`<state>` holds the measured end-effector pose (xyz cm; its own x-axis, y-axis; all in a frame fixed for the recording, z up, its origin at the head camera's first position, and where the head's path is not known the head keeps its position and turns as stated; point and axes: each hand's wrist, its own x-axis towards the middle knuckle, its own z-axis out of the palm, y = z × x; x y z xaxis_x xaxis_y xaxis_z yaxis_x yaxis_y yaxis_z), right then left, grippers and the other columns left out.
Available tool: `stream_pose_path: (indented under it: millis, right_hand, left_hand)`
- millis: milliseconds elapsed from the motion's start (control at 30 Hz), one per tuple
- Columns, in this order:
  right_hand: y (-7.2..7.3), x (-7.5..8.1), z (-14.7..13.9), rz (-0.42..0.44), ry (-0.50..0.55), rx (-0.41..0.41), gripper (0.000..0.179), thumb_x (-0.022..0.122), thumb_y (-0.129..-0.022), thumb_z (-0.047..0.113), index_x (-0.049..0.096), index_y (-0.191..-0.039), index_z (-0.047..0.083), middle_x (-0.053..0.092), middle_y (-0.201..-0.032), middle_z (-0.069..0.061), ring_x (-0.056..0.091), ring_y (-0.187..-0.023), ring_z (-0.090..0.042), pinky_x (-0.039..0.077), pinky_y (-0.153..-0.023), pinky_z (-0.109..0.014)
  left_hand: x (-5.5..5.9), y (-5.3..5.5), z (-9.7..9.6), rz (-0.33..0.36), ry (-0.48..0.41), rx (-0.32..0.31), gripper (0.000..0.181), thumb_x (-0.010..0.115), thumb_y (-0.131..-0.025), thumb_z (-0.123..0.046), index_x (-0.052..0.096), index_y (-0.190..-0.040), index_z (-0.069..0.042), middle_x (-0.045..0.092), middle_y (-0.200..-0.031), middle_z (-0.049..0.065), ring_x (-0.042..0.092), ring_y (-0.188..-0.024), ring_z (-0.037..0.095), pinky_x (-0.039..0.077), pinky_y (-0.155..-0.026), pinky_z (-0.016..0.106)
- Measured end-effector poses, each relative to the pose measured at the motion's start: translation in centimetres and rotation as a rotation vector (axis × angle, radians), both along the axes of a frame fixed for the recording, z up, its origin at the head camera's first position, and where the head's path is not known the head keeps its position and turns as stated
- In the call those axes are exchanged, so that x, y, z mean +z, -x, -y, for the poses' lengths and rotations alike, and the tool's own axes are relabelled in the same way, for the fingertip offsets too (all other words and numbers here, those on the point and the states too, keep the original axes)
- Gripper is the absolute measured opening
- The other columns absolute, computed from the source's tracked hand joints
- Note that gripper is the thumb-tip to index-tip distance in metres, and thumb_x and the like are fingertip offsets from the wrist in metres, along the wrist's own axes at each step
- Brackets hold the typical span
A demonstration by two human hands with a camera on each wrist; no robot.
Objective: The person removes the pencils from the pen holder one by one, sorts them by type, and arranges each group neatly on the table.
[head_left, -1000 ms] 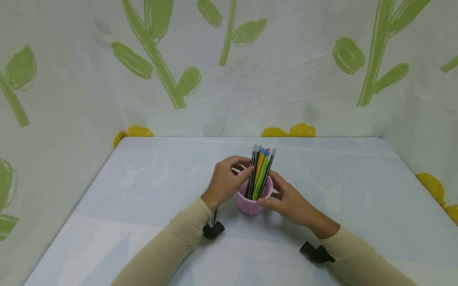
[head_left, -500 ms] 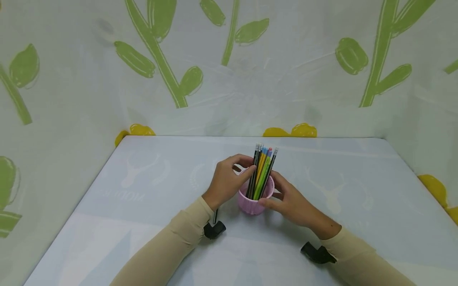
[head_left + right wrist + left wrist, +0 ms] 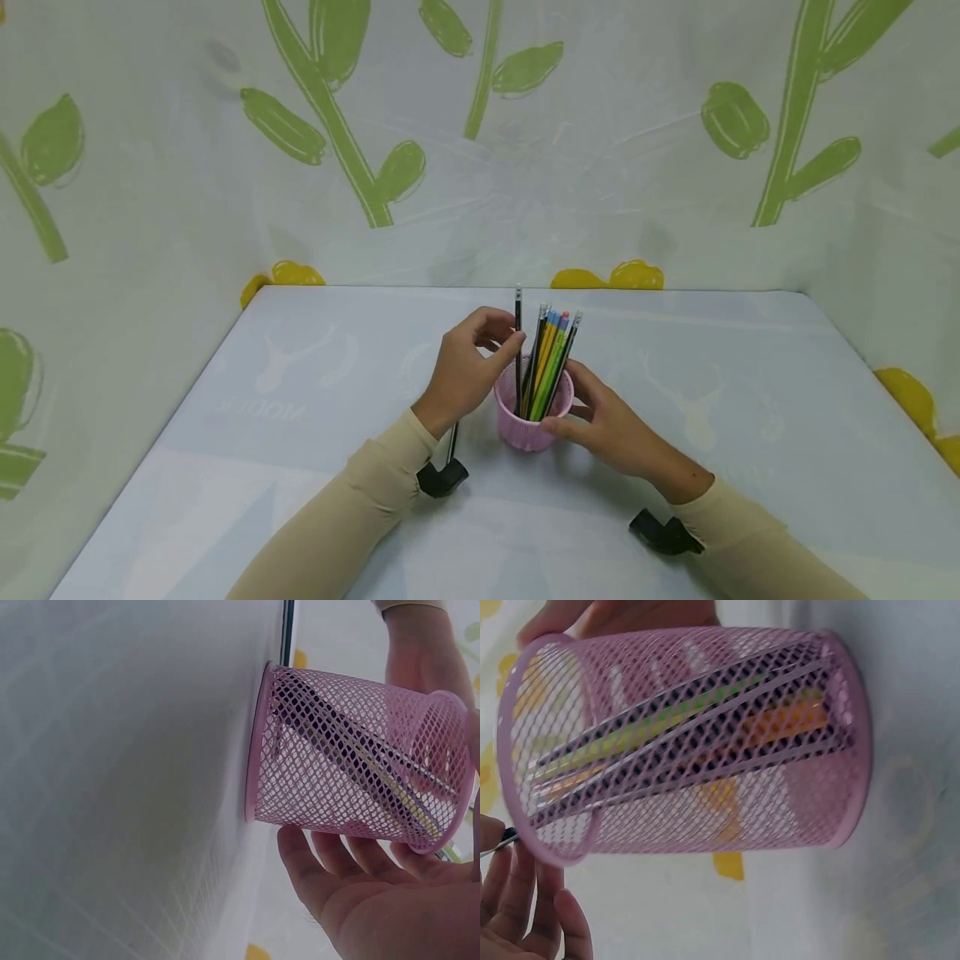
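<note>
A pink mesh pencil cup [image 3: 525, 435] stands upright on the table with several pencils inside, black ones, yellow ones and a green pencil [image 3: 545, 387]. My left hand [image 3: 463, 367] pinches a black pencil [image 3: 518, 317] between thumb and fingers at the cup's left rim. This pencil's lower part is still inside the cup, apart from the leaning bunch. On the cup's other side, my right hand [image 3: 611, 427] holds it, thumb in front and fingers behind. In the right wrist view the fingers [image 3: 337, 859] curve along the mesh wall.
Another dark pencil [image 3: 452, 443] lies on the table [image 3: 300, 475] beside the left wrist, partly hidden by the arm. Black wrist mounts [image 3: 442, 478] sit at both cuffs. A pale wall [image 3: 600, 192] with green leaf prints rises behind the table.
My left hand has shifted slightly left and up, drawing one black pencil away from the bunch and raising it. The right hand and cup stay about where they were.
</note>
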<state>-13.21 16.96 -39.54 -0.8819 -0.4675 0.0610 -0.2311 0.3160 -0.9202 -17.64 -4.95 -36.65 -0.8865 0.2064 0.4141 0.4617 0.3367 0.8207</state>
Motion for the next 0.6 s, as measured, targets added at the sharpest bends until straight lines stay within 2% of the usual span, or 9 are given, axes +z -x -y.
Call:
stream_pose_path:
  millis: [133,367,600]
  right_hand:
    - [0.0,0.0,0.0,0.006,-0.005,0.000,0.082,0.075,-0.090,0.027,0.027,-0.156,0.020,0.040,-0.156,-0.010,0.040,-0.144,-0.037,0.040,-0.110,-0.059]
    - [0.0,0.0,0.1,0.009,-0.009,0.000,0.081,0.076,-0.090,0.027,0.028,-0.155,0.020,0.041,-0.155,-0.009,0.040,-0.144,-0.036,0.038,-0.111,-0.059]
    - [0.0,0.1,0.0,-0.003,-0.013,0.002,0.081,0.075,-0.090,0.027,0.028,-0.155,0.019,0.042,-0.155,-0.009,0.041,-0.143,-0.035,0.039,-0.110,-0.059]
  left_hand:
    - [0.6,0.1,0.7,-0.032,-0.031,-0.005,0.022,0.065,-0.098,-0.020,0.060,-0.115,-0.007,0.069,-0.098,0.005,0.066,-0.087,0.013,0.055,-0.081,0.027]
    - [1.5,0.1,1.5,-0.051,-0.074,0.007,0.022,0.063,-0.098,-0.018,0.056,-0.115,-0.006,0.064,-0.096,0.007,0.064,-0.084,0.015,0.054,-0.079,0.026]
    - [2.9,0.1,2.1,-0.120,-0.145,0.015,0.017,0.060,-0.099,-0.014,0.054,-0.111,-0.003,0.060,-0.095,0.008,0.062,-0.082,0.015,0.052,-0.076,0.026]
